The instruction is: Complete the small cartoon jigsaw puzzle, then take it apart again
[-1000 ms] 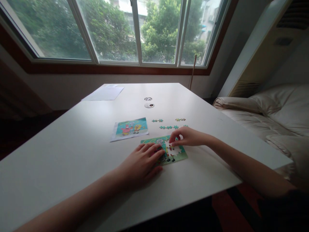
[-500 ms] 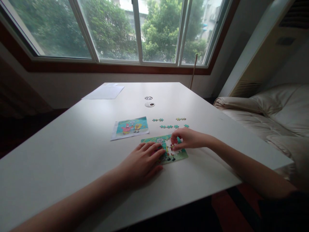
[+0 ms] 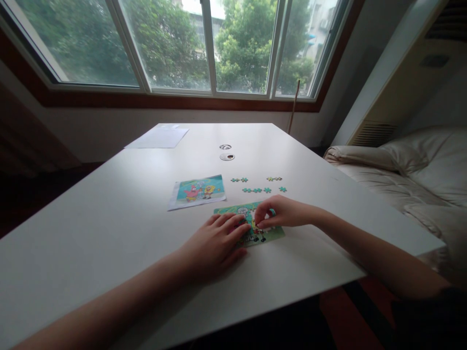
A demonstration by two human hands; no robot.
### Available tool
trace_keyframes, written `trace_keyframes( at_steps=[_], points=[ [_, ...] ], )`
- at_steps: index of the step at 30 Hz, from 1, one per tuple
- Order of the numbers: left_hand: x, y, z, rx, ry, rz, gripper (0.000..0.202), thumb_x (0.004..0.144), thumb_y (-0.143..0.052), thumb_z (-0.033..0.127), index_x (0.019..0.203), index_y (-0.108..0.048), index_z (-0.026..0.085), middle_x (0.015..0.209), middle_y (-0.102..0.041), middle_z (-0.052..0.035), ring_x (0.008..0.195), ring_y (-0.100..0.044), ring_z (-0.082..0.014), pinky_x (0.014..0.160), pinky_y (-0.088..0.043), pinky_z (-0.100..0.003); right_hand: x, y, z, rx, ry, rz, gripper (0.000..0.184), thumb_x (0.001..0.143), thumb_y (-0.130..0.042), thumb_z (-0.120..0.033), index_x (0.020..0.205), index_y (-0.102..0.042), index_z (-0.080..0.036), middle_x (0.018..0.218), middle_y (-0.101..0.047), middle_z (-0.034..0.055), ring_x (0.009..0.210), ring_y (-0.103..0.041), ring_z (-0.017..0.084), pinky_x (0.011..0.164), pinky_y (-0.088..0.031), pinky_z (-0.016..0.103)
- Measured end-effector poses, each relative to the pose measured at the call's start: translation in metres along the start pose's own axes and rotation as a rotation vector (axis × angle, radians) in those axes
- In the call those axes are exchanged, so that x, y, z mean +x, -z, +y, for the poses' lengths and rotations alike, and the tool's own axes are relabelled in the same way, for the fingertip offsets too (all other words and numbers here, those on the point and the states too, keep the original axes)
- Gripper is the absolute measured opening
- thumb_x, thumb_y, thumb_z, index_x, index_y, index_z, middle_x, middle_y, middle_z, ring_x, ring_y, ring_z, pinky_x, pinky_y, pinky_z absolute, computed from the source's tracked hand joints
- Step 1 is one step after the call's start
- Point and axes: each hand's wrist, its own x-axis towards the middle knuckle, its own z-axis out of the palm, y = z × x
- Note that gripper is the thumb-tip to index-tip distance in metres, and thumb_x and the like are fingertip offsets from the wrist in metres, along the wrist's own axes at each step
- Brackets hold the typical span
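Note:
A partly assembled cartoon jigsaw puzzle (image 3: 275, 235) lies on the white table in front of me. My left hand (image 3: 219, 240) rests flat on its left part, fingers spread, hiding much of the picture. My right hand (image 3: 275, 212) is over the right part, thumb and forefinger pinched at a puzzle piece that the fingertips mostly cover. White backing shows in a gap around those fingers. Behind the puzzle, several loose green puzzle pieces (image 3: 257, 190) are laid out in short rows. To their left is a picture sheet (image 3: 199, 190) with cartoon figures.
Two small round items (image 3: 227, 157) sit farther back on the white table (image 3: 109, 204). White paper (image 3: 156, 138) lies at the far left corner. A pale sofa (image 3: 379, 170) stands to the right, and a window is beyond the table.
My right hand has shifted slightly left and down, its fingertips now covering the reddish piece visible before. The left hand stays in place on the puzzle.

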Motion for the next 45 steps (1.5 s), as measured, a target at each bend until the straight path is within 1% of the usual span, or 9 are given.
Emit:
trace_keyframes(
  at_steps=[5,13,19,22,25,29,33,38,45],
  points=[
    [0.000,0.000,0.000,0.010,0.002,-0.020,0.041,0.083,-0.041,0.035,0.122,-0.038,0.022,0.123,-0.043,-0.0097,0.111,-0.038,-0.0275,0.092,-0.030,-0.044,0.000,0.000,-0.001,-0.031,0.027,0.029,0.016,0.073,-0.059,-0.030,0.082,-0.064,-0.017,0.077,-0.065,0.0009,0.069,-0.055,0.011,0.061,-0.041,0.020],
    [0.000,-0.002,-0.002,-0.011,-0.012,0.028,0.040,0.083,-0.042,0.035,0.121,-0.039,0.022,0.121,-0.045,-0.0093,0.110,-0.039,-0.0268,0.091,-0.031,-0.043,0.000,-0.002,-0.004,-0.162,0.077,0.069,0.009,0.071,-0.061,-0.025,0.075,-0.065,-0.019,0.071,-0.064,-0.0010,0.069,-0.054,0.012,0.069,-0.039,0.023],
    [0.000,-0.002,-0.001,-0.009,-0.005,0.019,0.040,0.083,-0.041,0.034,0.121,-0.040,0.022,0.120,-0.045,-0.0092,0.110,-0.039,-0.0271,0.091,-0.031,-0.043,0.000,-0.004,-0.005,-0.175,0.074,0.051,0.010,0.073,-0.059,-0.026,0.076,-0.065,-0.019,0.070,-0.063,-0.0006,0.068,-0.054,0.012,0.067,-0.040,0.023],
    [0.000,0.000,0.000,0.018,0.004,-0.008,0.041,0.083,-0.041,0.034,0.122,-0.038,0.022,0.123,-0.043,-0.0094,0.111,-0.038,-0.0273,0.091,-0.031,-0.044,-0.002,0.004,-0.004,-0.179,0.070,0.057,0.013,0.074,-0.056,-0.028,0.078,-0.064,-0.019,0.074,-0.064,0.0001,0.070,-0.054,0.011,0.067,-0.039,0.022],
    [0.000,0.000,0.000,0.029,0.012,-0.018,0.042,0.083,-0.041,0.035,0.123,-0.037,0.023,0.126,-0.041,-0.0091,0.112,-0.037,-0.0273,0.092,-0.030,-0.044,-0.007,0.022,0.004,-0.233,0.009,0.154,0.014,0.075,-0.054,-0.027,0.080,-0.063,-0.018,0.076,-0.063,0.0006,0.068,-0.054,0.011,0.064,-0.039,0.021],
    [0.000,0.000,0.000,0.022,0.009,-0.014,0.041,0.084,-0.040,0.035,0.124,-0.037,0.023,0.127,-0.041,-0.0088,0.112,-0.038,-0.0268,0.092,-0.030,-0.043,-0.019,0.052,0.032,-0.381,-0.165,0.313,0.015,0.075,-0.052,-0.027,0.080,-0.063,-0.018,0.075,-0.063,0.0009,0.065,-0.053,0.011,0.062,-0.038,0.022],
    [0.001,0.000,0.000,0.035,0.005,-0.020,0.041,0.085,-0.039,0.036,0.123,-0.037,0.022,0.127,-0.041,-0.0088,0.113,-0.038,-0.0266,0.092,-0.030,-0.043,-0.030,0.070,0.065,-0.450,-0.354,0.288,0.018,0.074,-0.050,-0.028,0.082,-0.064,-0.019,0.079,-0.064,0.0020,0.064,-0.055,0.013,0.060,-0.037,0.023],
    [0.001,0.000,0.000,0.041,0.008,-0.019,0.040,0.085,-0.039,0.035,0.123,-0.038,0.023,0.127,-0.041,-0.0087,0.113,-0.038,-0.0270,0.092,-0.031,-0.044,-0.034,0.073,0.083,-0.462,-0.444,0.265,0.021,0.073,-0.050,-0.031,0.083,-0.064,-0.019,0.081,-0.064,0.0024,0.069,-0.056,0.014,0.063,-0.038,0.023],
    [0.001,0.001,0.000,0.065,-0.001,-0.012,0.040,0.085,-0.039,0.035,0.123,-0.037,0.022,0.126,-0.042,-0.0086,0.112,-0.039,-0.0260,0.092,-0.031,-0.042,-0.026,0.065,0.075,-0.369,-0.444,0.250,0.026,0.068,-0.056,-0.039,0.083,-0.062,-0.018,0.079,-0.062,0.0015,0.063,-0.053,0.012,0.057,-0.037,0.021]
  ],
)
